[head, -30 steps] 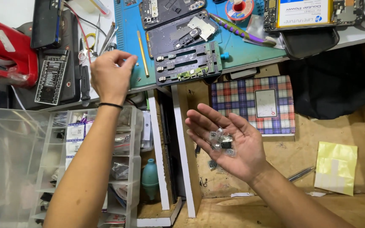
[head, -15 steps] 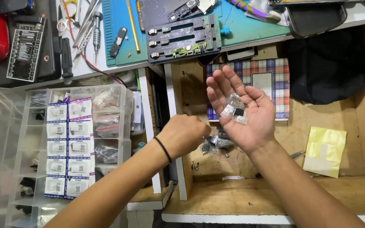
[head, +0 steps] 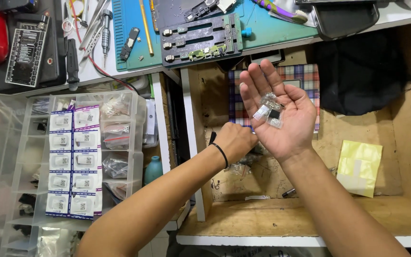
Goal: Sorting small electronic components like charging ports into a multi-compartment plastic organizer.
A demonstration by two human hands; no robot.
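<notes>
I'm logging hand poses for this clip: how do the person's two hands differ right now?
The right hand is open, palm up, fingers spread, while the left hand is curled closed with its back to the camera. The right hand carries a few small clear packets on its palm; what the left hand holds, if anything, is hidden. The left wrist wears a thin black band; the right wrist is bare. Both are over the open wooden drawer.

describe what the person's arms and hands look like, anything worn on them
Both arms are bare to as far up as the view shows, with no sleeves and no gloves. The left hand has a thin black band around its wrist. The right hand shows no ring, watch or band.
</notes>
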